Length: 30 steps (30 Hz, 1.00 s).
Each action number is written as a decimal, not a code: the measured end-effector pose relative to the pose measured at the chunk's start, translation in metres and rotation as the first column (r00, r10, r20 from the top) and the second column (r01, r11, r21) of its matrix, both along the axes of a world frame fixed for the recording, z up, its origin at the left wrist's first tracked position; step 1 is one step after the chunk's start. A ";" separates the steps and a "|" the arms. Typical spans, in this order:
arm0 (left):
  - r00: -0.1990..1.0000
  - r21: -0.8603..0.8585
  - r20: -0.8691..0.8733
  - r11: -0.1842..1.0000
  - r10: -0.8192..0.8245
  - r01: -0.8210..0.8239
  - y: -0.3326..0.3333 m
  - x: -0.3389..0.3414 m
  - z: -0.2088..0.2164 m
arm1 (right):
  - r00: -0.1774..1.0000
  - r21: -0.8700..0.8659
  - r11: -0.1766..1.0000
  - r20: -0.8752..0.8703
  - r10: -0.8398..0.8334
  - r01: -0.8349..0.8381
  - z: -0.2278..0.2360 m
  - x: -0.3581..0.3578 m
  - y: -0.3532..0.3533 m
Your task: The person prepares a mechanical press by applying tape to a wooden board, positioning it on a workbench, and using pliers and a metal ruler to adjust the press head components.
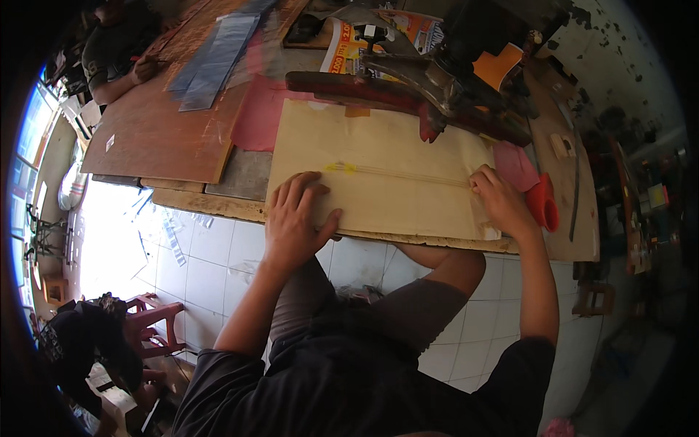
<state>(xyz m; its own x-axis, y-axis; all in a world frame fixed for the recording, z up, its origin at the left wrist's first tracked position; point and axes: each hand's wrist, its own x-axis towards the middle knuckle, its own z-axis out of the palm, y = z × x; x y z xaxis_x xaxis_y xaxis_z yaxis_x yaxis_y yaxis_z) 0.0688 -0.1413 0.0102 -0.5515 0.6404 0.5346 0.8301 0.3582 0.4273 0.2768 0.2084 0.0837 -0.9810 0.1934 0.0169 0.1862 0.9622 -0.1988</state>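
A cream-coloured sheet (408, 138) covers the front of the worktable before me. Across it runs a thin pale strip (408, 175), with yellow marks (340, 167) near its left end. My left hand (293, 218) rests on the sheet's left front part, fingers spread and thumb apart. At the strip's right end, my right hand (499, 200) has its fingers curled together against the sheet. Whatever lies between those fingertips is hidden. Just beyond the sheet stands a dark metal machine (444, 80) with a long, red-edged bar (349, 86) reaching left.
Right of my right hand lies a red tube-shaped piece (541, 202) beside pink material (515, 166). Clear plastic strips (218, 62) lie on a brown board (167, 138) at left. Another person's hand (144, 69) is at the far left; someone bends near a red stool (156, 320).
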 end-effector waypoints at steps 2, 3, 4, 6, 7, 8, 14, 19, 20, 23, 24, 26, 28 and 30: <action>0.999 0.003 -0.002 0.999 0.038 -0.038 -0.002 -0.001 -0.004 | 1.000 -0.031 0.999 0.004 -0.008 0.008 -0.001 0.001 0.001; 0.999 0.016 0.005 0.999 0.038 -0.038 -0.002 -0.002 -0.005 | 1.000 -0.045 0.999 -0.006 -0.014 0.014 -0.003 0.001 0.002; 0.999 0.029 0.012 0.999 0.039 -0.039 -0.002 -0.002 -0.006 | 1.000 -0.058 0.998 -0.017 -0.019 0.018 -0.007 0.002 0.006; 0.999 0.051 0.029 0.998 0.037 -0.039 -0.003 -0.002 -0.006 | 0.999 -0.077 0.997 -0.038 -0.030 0.027 -0.010 0.004 0.008; 0.999 0.060 0.039 0.998 0.035 -0.037 -0.003 -0.001 -0.006 | 0.998 -0.083 0.996 -0.049 -0.036 0.032 -0.011 0.004 0.007; 0.998 0.069 0.048 0.997 0.032 -0.035 -0.004 -0.001 -0.005 | 0.997 -0.089 0.995 -0.060 -0.042 0.036 -0.011 0.005 0.007; 0.999 0.038 0.037 0.999 0.034 -0.036 -0.004 -0.002 -0.003 | 0.991 -0.229 0.973 -0.119 -0.064 0.035 -0.009 0.007 0.008; 0.999 0.001 0.028 0.999 0.040 -0.040 -0.002 -0.001 -0.001 | 0.986 -0.107 0.994 -0.163 -0.039 0.022 -0.013 0.009 0.012; 0.999 -0.003 0.030 0.999 0.042 -0.042 -0.003 0.000 0.001 | 0.984 -0.101 0.994 -0.173 -0.050 0.033 -0.016 0.009 0.012; 0.999 -0.011 0.011 0.999 0.033 -0.033 0.000 0.000 0.000 | 0.969 -0.083 0.996 -0.242 -0.060 0.041 -0.022 0.012 0.011; 0.999 -0.016 0.017 0.999 0.036 -0.036 0.000 0.001 0.000 | 0.965 -0.102 0.994 -0.255 -0.066 0.041 -0.023 0.012 0.010; 0.999 -0.023 0.009 0.999 0.035 -0.034 0.001 0.002 0.002 | 0.956 -0.139 0.990 -0.282 -0.078 0.040 -0.024 0.013 0.011; 0.999 -0.034 0.001 0.999 0.034 -0.034 0.000 0.002 0.002 | 0.955 -0.153 0.987 -0.280 -0.094 0.053 -0.023 0.012 0.009; 0.999 -0.032 -0.008 0.999 0.031 -0.032 0.000 0.001 0.001 | 0.952 -0.161 0.986 -0.289 -0.098 0.052 -0.024 0.013 0.011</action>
<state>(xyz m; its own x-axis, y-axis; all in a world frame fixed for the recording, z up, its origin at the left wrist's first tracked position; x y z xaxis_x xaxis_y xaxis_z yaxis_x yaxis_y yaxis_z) 0.0694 -0.1408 0.0113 -0.5676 0.6400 0.5180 0.8214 0.3978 0.4086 0.2901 0.2195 0.0594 -0.9191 0.2887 0.2681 0.1679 0.9026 -0.3963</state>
